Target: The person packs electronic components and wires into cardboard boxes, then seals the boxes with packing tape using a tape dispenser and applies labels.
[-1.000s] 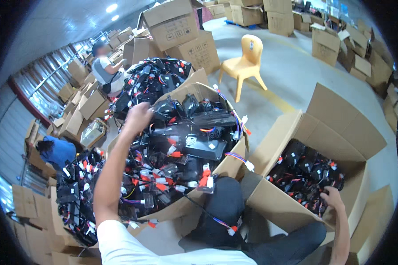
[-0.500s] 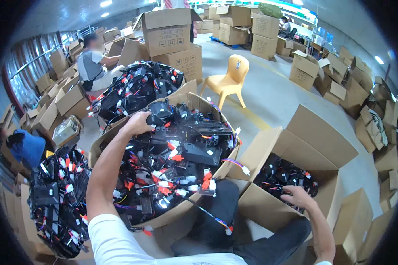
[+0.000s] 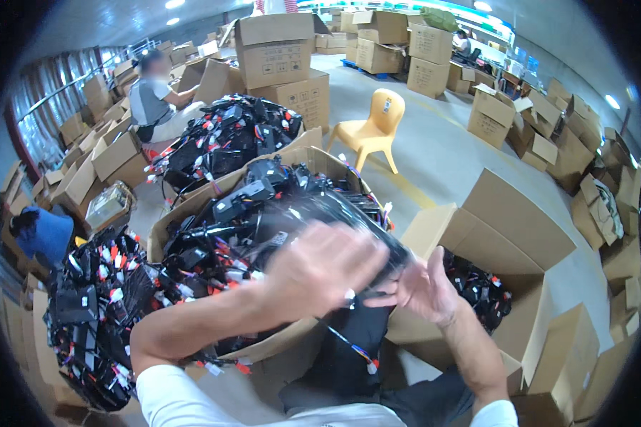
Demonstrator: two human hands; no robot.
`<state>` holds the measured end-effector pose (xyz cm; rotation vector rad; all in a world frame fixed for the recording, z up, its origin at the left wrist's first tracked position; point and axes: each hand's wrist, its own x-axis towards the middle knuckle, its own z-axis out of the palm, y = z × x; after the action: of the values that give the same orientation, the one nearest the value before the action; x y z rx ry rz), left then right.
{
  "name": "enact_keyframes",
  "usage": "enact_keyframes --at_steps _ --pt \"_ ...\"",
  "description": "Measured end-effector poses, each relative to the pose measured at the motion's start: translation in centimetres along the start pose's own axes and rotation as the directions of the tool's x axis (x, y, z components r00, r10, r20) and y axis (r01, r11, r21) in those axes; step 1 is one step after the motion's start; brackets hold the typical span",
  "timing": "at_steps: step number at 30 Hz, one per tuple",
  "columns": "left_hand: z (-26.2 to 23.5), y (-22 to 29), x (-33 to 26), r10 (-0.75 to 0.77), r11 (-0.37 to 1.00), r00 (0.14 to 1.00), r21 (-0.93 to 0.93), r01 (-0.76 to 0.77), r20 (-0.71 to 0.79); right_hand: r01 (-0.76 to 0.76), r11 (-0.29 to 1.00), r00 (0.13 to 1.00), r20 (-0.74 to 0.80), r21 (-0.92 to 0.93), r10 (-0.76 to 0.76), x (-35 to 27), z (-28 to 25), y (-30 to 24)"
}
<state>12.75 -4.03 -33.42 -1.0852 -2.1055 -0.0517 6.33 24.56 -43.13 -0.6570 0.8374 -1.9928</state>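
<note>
My left hand (image 3: 327,267) is smeared by motion over the front right of the large carton (image 3: 281,340), which is heaped with black plastic modules on wired leads. Just beyond it lies a long, glossy black piece (image 3: 342,217), also blurred; whether the hand grips it cannot be told. Close by on the right, my right hand (image 3: 431,290) has its thumb and fingers spread near the lower end of that piece. A smaller open carton (image 3: 434,338) stands under and behind the right hand, with black modules (image 3: 484,288) inside. One lead (image 3: 352,345) hangs over the big carton's edge above my leg.
More black modules fill heaps at the left (image 3: 85,320) and behind (image 3: 228,139). A yellow chair (image 3: 374,132) stands beyond the carton. A seated person (image 3: 153,99) is at the far left, near a blue object (image 3: 46,235). Cardboard boxes (image 3: 491,114) line the right side.
My left hand has swung from the far left of the heap towards me and to the right. My right hand has risen out of the smaller carton, moving left, with fingers spread.
</note>
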Motion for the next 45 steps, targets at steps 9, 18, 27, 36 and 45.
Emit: enact_keyframes --at_steps 9,18,27,36,45 --pt "4.6 -5.2 -4.2 -0.055 0.974 0.997 -0.216 0.063 0.046 0.044 0.989 0.774 -0.622 -0.139 -0.121 -7.3 1.3 1.5" --pt "6.7 -23.1 -24.4 -0.819 0.305 0.196 0.120 0.945 0.540 0.156 0.843 0.500 -0.695 -0.514 -0.517 -20.7 -2.1 -0.6" --pt "9.0 -24.5 -23.7 -0.597 -0.332 -0.044 -0.197 0.923 0.801 0.438 0.799 0.477 -0.646 -0.412 -0.595 -18.7 1.1 -0.8" --pt "10.3 -17.2 -13.2 -0.929 0.156 0.299 -0.502 0.851 0.219 0.082 0.743 0.394 -0.663 -0.664 -0.636 -27.3 2.1 -1.6" --pt "4.6 9.5 13.0 -0.676 0.382 0.702 -0.708 0.594 0.225 0.157 0.546 0.229 -0.508 -0.823 -0.831 -26.2 2.8 -4.5"
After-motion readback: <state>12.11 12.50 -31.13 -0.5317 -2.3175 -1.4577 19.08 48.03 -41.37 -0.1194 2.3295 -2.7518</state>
